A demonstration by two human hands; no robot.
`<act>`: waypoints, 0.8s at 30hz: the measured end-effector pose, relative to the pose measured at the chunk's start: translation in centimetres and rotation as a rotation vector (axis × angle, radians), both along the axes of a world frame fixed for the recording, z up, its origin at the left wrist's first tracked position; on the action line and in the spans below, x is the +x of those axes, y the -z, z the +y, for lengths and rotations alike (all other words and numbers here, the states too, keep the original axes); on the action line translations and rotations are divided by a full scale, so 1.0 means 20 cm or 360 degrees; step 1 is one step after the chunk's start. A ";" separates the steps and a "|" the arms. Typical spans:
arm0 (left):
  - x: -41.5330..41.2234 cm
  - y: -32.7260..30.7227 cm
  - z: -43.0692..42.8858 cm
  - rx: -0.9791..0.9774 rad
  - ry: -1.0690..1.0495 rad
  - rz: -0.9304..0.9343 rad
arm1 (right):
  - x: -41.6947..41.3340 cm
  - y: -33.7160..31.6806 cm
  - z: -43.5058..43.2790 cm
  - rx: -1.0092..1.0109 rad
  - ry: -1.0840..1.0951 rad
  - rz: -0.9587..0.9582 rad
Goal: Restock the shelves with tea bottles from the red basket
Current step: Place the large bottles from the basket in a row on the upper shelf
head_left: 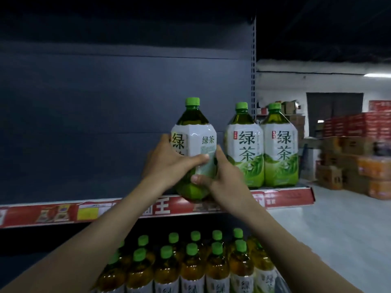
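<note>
The upper shelf (292, 196) is mostly bare, so the large green-tea bottle (193, 132) is held at its front lip, just left of the two matching bottles (243, 144) at the shelf's right end, seemingly to extend that row; whether its base rests on the shelf I cannot tell. It looks full and heavy, hence two hands: the left hand (167, 163) wraps its left side, thumb across the label, and the right hand (224, 174) clasps the other side lower down. It has a green cap, dark tea at the shoulder and a white-and-green label turned partly sideways, so it likely wants a twist to face outward.
</note>
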State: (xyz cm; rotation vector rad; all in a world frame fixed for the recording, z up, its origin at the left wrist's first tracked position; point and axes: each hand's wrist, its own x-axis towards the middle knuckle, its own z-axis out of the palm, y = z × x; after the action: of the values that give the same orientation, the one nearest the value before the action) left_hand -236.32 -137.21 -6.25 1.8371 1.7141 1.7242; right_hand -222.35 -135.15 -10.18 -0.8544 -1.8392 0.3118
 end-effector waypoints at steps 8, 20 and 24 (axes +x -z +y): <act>-0.06 0.13 0.10 0.0019 0.0087 0.0176 | 0.00 0.09 0.06 0.0446 0.0380 0.0002; -0.12 0.19 0.17 -0.0042 0.0400 -0.0033 | 0.26 0.10 0.10 0.0528 0.1170 -0.0091; -0.05 0.20 0.19 0.0004 0.0327 -0.0051 | 0.55 0.08 0.18 0.0185 0.1036 0.0155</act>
State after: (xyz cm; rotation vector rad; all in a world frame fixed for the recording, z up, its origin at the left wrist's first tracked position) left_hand -237.35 -133.41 -10.30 1.9000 1.4544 1.6653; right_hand -211.41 -131.48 -11.85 -1.2709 -1.3815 -0.1617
